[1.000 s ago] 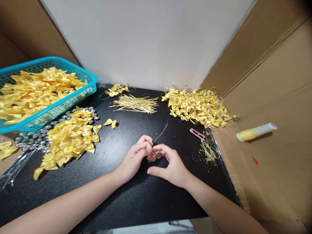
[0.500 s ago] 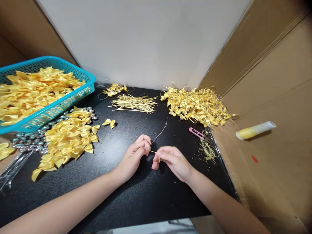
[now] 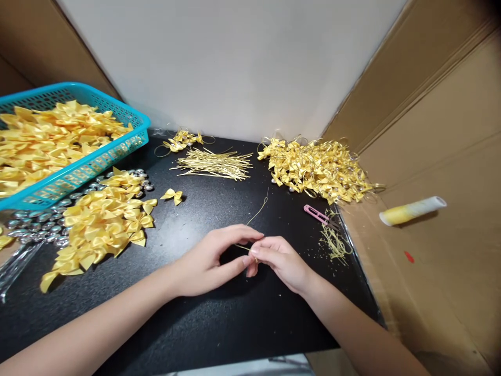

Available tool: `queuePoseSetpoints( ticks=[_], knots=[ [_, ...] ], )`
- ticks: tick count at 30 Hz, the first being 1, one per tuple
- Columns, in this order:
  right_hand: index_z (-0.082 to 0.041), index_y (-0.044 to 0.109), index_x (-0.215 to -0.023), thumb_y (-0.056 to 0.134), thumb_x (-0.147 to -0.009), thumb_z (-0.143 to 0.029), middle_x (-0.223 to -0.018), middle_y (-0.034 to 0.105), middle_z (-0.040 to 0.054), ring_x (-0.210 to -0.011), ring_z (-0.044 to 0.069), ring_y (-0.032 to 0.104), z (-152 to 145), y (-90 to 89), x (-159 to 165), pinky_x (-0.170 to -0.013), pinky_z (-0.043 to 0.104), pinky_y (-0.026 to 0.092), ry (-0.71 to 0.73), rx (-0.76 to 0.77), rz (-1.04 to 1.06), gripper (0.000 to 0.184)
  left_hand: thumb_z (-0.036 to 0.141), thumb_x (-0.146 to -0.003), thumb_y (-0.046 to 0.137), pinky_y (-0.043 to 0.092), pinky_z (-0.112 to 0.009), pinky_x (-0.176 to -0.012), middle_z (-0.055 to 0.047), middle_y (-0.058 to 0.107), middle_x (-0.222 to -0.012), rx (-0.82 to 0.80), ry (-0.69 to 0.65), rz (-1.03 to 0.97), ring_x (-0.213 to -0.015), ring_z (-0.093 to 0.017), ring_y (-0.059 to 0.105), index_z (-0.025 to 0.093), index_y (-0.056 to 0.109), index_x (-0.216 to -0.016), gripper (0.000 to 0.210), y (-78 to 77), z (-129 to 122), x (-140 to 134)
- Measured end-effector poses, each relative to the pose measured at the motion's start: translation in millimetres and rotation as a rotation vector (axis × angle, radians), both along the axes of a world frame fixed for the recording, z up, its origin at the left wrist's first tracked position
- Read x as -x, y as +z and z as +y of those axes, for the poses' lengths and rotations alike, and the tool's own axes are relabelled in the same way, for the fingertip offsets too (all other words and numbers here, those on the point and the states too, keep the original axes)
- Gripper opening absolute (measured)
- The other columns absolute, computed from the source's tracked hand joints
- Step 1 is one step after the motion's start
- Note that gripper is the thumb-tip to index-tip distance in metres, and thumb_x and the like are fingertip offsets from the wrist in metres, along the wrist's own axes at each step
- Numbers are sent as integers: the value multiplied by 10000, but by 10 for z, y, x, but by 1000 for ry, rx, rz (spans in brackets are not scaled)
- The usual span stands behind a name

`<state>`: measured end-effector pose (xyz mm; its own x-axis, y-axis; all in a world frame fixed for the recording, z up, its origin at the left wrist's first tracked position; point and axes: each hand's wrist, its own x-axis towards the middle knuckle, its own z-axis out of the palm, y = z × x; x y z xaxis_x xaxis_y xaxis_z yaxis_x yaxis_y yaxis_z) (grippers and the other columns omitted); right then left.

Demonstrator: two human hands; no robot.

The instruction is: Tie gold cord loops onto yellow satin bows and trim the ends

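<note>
My right hand (image 3: pixel 279 258) is closed in a pinch on a thin gold cord (image 3: pixel 257 211). The cord runs from its fingertips behind my left hand and up over the black table, ending in a narrow loop. My left hand (image 3: pixel 219 258) has its thumb and fingers stretched apart around the cord, with the tips at the right hand's fingertips. Whether those tips touch the cord is hidden. A single yellow satin bow (image 3: pixel 173 196) lies beyond the left hand. Pink thread snips (image 3: pixel 319 214) rest beyond the right hand, beside gold cord scraps (image 3: pixel 335 244).
On the left stand a blue basket (image 3: pixel 146 125) of yellow bows, a loose bow pile (image 3: pixel 104 224) and silvery beads (image 3: pixel 43 225). Cut gold cords (image 3: pixel 215 164) lie at the back. Beaded bows with loops (image 3: pixel 317 169) are heaped back right. A tube (image 3: pixel 413 211) lies by the cardboard.
My left hand has let its pinch on the cord go, spread its fingers and moved right to the right hand's fingertips. The right hand keeps its pinch almost in place.
</note>
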<state>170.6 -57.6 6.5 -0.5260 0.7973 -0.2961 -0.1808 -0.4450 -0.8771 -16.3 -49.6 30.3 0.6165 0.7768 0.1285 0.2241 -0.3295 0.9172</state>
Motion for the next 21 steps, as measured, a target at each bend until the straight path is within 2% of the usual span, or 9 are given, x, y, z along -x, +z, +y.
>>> queuePoseSetpoints(
  ticks=[4, 6, 8, 11, 21],
  knots=[
    [-152, 669, -621, 727, -692, -469, -542, 654, 4, -524, 121, 588, 4, -4, 3, -600, 266, 474, 6, 1, -11, 330, 263, -923, 479, 491, -247, -700, -59, 696, -956, -19, -14, 164, -787, -162, 644, 191, 575, -1193, 295, 1, -38, -24],
    [-151, 668, -632, 732, -686, -465, -541, 651, 0, -521, 118, 590, 8, -3, -3, -599, 262, 467, -3, 21, -17, 325, 291, -937, 455, 438, -212, -571, -18, 682, -768, -2, -5, 232, -611, -125, 593, 178, 621, -1067, 238, -20, -26, -17],
    [-150, 666, -627, 727, -691, -457, -538, 649, -1, -524, 112, 588, 12, -1, -11, -603, 253, 455, -5, 28, -27, 320, 302, -942, 442, 383, -198, -520, 13, 628, -634, -22, 10, 267, -521, -100, 527, 169, 643, -875, 250, -37, -6, -10],
    [-154, 667, -618, 722, -696, -446, -541, 649, -2, -534, 110, 586, 19, 9, -21, -605, 249, 444, 4, 21, -38, 307, 293, -934, 447, 365, -193, -537, 26, 579, -584, -83, 48, 264, -522, -92, 494, 166, 621, -727, 299, -49, 17, -9],
    [-150, 692, -624, 717, -691, -388, -549, 658, 6, -537, 114, 585, 32, 5, -44, -620, 260, 443, 12, 68, -42, 249, 302, -919, 466, 345, -179, -519, 32, 550, -575, -42, 77, 189, -527, -87, 469, 159, 609, -693, 303, -97, 23, -16]
  ],
)
